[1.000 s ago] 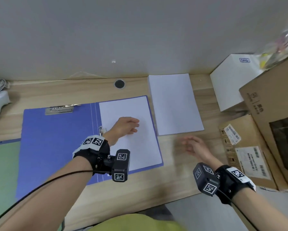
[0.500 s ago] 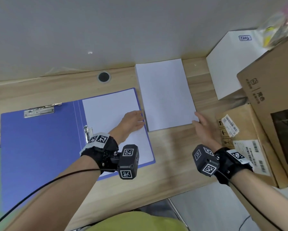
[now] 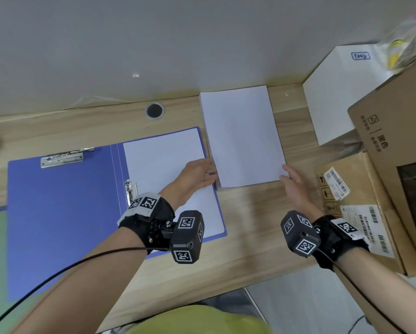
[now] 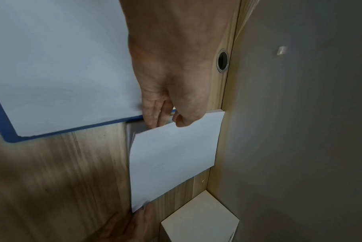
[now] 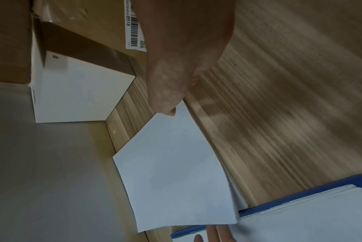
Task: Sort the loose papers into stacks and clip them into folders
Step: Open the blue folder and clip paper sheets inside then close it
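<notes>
White paper stack point(image 3: 242, 138), centre frame: left hand point(image 3: 197, 174) and right hand point(image 3: 296, 183) pinch its near corners. Step: lifting sheets. Next: carry level into blue folder point(image 3: 65, 213).

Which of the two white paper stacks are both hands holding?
The loose white paper stack on the bare wooden desk, right of the open blue folder; the other lies inside it.

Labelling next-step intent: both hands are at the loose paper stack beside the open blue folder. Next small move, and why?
Probably lift the top sheets clear of the paper stack. The left hand pinches its near-left edge, thumb on top and fingers beneath, while the right hand pinches the near-right corner. The blue folder lies open alongside, already holding sheets.
</notes>
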Motion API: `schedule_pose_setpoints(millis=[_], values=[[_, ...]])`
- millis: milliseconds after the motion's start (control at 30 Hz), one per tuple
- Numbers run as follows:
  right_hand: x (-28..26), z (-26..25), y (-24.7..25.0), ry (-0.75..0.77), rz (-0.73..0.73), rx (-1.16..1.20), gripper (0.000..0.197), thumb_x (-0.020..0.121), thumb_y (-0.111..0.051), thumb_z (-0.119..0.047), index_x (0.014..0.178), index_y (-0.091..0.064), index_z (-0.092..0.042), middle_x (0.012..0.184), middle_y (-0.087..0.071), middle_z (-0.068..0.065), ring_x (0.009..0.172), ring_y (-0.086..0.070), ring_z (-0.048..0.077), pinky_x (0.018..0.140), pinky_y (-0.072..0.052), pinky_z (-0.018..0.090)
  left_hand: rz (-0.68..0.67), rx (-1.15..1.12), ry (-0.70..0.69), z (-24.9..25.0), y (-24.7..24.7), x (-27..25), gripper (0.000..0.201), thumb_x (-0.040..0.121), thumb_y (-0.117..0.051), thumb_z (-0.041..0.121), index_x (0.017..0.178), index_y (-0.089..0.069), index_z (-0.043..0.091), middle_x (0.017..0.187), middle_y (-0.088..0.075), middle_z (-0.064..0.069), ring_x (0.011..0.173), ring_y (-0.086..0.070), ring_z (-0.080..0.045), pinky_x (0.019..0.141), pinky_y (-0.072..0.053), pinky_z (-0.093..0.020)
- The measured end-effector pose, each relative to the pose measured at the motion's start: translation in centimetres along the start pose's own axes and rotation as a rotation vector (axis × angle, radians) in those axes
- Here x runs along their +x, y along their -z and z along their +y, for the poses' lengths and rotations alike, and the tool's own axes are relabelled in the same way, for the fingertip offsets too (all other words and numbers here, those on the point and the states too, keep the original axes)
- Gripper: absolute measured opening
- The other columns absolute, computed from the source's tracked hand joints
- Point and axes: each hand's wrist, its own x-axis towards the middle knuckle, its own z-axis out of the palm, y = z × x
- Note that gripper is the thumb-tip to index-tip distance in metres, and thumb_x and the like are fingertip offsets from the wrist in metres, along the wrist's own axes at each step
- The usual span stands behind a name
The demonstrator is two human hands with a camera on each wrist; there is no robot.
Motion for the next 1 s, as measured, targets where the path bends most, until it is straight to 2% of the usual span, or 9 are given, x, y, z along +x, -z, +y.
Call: schedule_pose_setpoints(millis=[100,267,333,400,533,633,767,867,1000], values=[[0.1,0.0,0.1,0.004,-0.002,0.006,0.045,0.100,-0.041,-0.016,0.144,-0.039,-0.026,0.153,-0.031,-0.003,0.140,-0.028,0.014,0.102,-0.027,0.027,-0.002,-0.025,-0.014,0.2,-0.3,0.3,0.038,0.100,-0.050,0.020,0.136,-0.046,0.009,0.126,-0.061,-0.011,0.114,-0.062,-0.025,0.100,-0.049,-0.032],[0.3,0.1,0.3,-0.006,0.004,0.039,0.045,0.100,-0.042,-0.016,0.144,-0.038,-0.026,0.153,-0.032,-0.003,0.140,-0.029,0.014,0.104,-0.028,0.027,-0.025,-0.038,-0.017,1.1,-1.6,0.9,0.013,0.099,-0.052,0.020,0.103,-0.062,0.014,0.107,-0.063,-0.007,0.103,-0.063,-0.025,0.100,-0.050,-0.038],[0.4,0.3,0.5,-0.013,0.007,0.048,0.046,0.099,-0.043,-0.017,0.144,-0.038,-0.026,0.152,-0.033,-0.004,0.140,-0.030,0.014,0.110,-0.029,0.032,-0.028,-0.027,-0.019,1.2,-2.2,1.4,0.020,0.099,-0.052,0.019,0.113,-0.062,0.010,0.105,-0.062,-0.007,0.097,-0.064,-0.024,0.095,-0.053,-0.038],[0.5,0.4,0.9,-0.017,-0.003,0.065,0.046,0.099,-0.042,-0.018,0.145,-0.037,-0.026,0.150,-0.037,-0.006,0.137,-0.035,0.013,0.112,-0.031,0.036,-0.012,0.005,-0.015,1.2,-2.8,2.2,0.030,0.098,-0.052,0.017,0.128,-0.055,0.008,0.114,-0.063,-0.008,0.098,-0.063,-0.023,0.088,-0.055,-0.036],[0.7,0.5,1.8,-0.043,0.020,0.101,0.046,0.100,-0.043,-0.022,0.145,-0.037,-0.025,0.143,-0.043,-0.008,0.132,-0.040,0.014,0.111,-0.034,0.039,0.032,0.074,-0.033,0.8,-3.5,3.4,0.046,0.095,-0.050,0.003,0.139,-0.045,0.014,0.130,-0.060,-0.008,0.107,-0.063,-0.023,0.074,-0.058,-0.028],[1.2,0.4,2.7,-0.027,0.118,0.076,0.039,0.097,-0.047,-0.029,0.136,-0.046,-0.028,0.136,-0.046,-0.007,0.127,-0.044,0.017,0.105,-0.040,0.040,0.078,0.096,-0.080,0.7,-3.3,3.4,0.057,0.091,-0.044,-0.009,0.140,-0.045,0.019,0.126,-0.061,-0.008,0.106,-0.063,-0.024,0.079,-0.058,-0.033],[1.5,-1.2,2.8,0.011,0.218,0.097,0.038,0.098,-0.046,-0.031,0.134,-0.050,-0.017,0.131,-0.052,-0.002,0.114,-0.048,0.014,0.092,-0.038,0.031,0.106,0.132,-0.148,0.7,-2.0,1.9,0.059,0.088,-0.042,-0.013,0.132,-0.051,0.026,0.121,-0.062,-0.007,0.096,-0.062,-0.018,0.069,-0.056,-0.026],[1.4,-2.7,1.5,-0.012,0.038,0.182,0.034,0.098,-0.044,-0.039,0.121,-0.057,-0.017,0.117,-0.064,-0.001,0.101,-0.060,0.014,0.088,-0.045,0.032,0.091,0.186,-0.173,0.5,0.1,0.3,0.058,0.087,-0.042,-0.011,0.129,-0.053,0.028,0.115,-0.063,-0.006,0.094,-0.061,-0.018,0.065,-0.054,-0.024],[0.1,-4.1,-1.1,0.011,-0.150,0.269,0.032,0.096,-0.052,-0.032,0.123,-0.052,-0.016,0.109,-0.065,0.003,0.085,-0.060,0.016,0.071,-0.045,0.030,0.092,0.249,-0.190,-0.3,4.1,-2.4,0.055,0.090,-0.045,-0.008,0.126,-0.051,0.033,0.102,-0.066,-0.004,0.085,-0.062,-0.015,0.062,-0.048,-0.022]])
